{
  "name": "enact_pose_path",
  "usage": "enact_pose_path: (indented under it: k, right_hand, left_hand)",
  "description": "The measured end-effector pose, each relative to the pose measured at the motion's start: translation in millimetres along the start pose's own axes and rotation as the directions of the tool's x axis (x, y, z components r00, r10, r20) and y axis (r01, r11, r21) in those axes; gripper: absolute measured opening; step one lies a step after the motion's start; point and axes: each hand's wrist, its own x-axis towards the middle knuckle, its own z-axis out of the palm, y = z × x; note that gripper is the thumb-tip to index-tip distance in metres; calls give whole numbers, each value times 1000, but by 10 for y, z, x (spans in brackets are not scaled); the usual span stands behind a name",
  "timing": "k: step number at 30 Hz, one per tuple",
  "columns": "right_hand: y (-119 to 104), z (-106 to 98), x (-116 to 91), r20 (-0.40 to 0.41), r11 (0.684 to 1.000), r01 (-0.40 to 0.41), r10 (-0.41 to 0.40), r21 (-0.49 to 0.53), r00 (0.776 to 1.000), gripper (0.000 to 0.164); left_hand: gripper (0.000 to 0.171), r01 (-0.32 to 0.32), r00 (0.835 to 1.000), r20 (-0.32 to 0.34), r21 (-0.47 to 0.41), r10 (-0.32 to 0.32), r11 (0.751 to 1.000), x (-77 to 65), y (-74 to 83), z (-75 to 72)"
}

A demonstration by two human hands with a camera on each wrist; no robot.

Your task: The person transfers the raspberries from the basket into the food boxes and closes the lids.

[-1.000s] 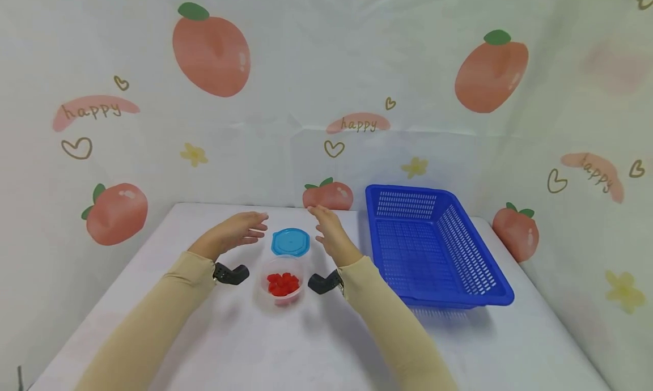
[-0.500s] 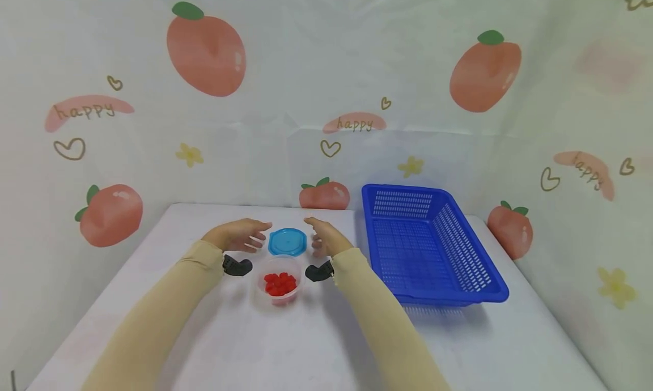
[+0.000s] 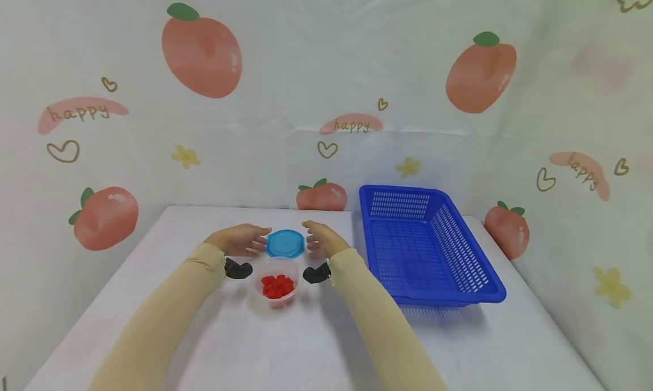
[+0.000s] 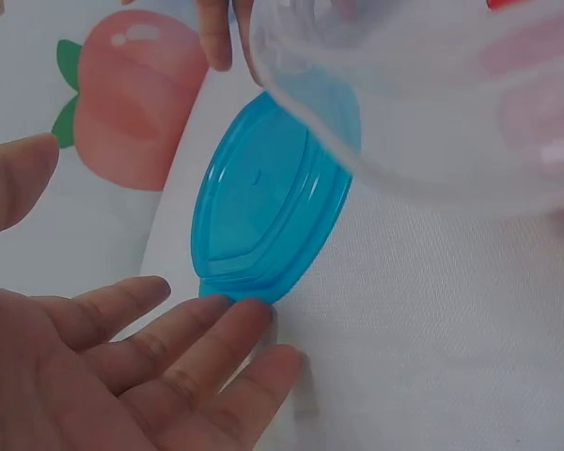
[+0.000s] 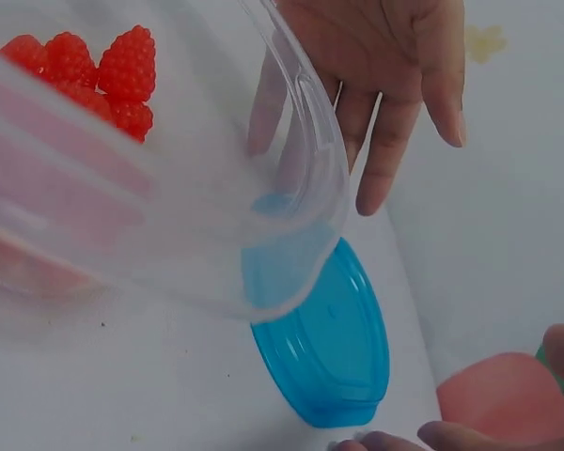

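A light blue plastic lid (image 3: 284, 243) lies on the table between my two hands. My left hand (image 3: 241, 240) is at its left edge, fingers extended; in the left wrist view the fingertips (image 4: 249, 315) come right up to the lid's tab end. My right hand (image 3: 324, 241) is at the opposite edge, thumb raised and fingers reaching inward. Neither hand holds anything. Just in front of the lid stands a clear round plastic container (image 3: 258, 268), uncovered, with several red raspberries (image 5: 128, 64) in its bottom.
To the right stands a large blue perforated basket (image 3: 380, 238). The white-covered table (image 3: 285, 351) meets a fruit-print cloth (image 3: 275, 158) hanging behind. Dark wrist cameras (image 3: 316, 273) jut inward from both wrists, on either side of the container.
Both hands have come down toward the table and closer to the lid from either side. The lid, container and basket have stayed put; the head view has shifted slightly.
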Motion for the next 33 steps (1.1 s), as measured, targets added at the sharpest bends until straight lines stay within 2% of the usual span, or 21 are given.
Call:
enact_pose_path:
  k: [9, 16, 23, 29, 33]
  right_hand:
    - [5, 76, 9, -38, 999, -16, 15, -32, 999, 63]
    - [-44, 53, -45, -5, 994, -23, 24, 110, 1000, 65]
    - [-50, 24, 1, -2, 977, -55, 56, 207, 998, 62]
    - [-44, 5, 11, 5, 950, -90, 93, 299, 996, 59]
    - [-37, 2, 5, 13, 944, -113, 115, 309, 993, 57]
  left_hand:
    - [70, -20, 1000, 23, -81, 22, 996, 11, -33, -9]
    - [70, -34, 999, 24, -199, 40, 979, 37, -74, -26]
    - [73, -15, 1000, -21, -340, 9, 940, 48, -84, -23]
    - [82, 7, 999, -44, -390, -26, 921, 51, -93, -20]
    - [72, 9, 999, -28, -396, -22, 918, 26, -97, -18]
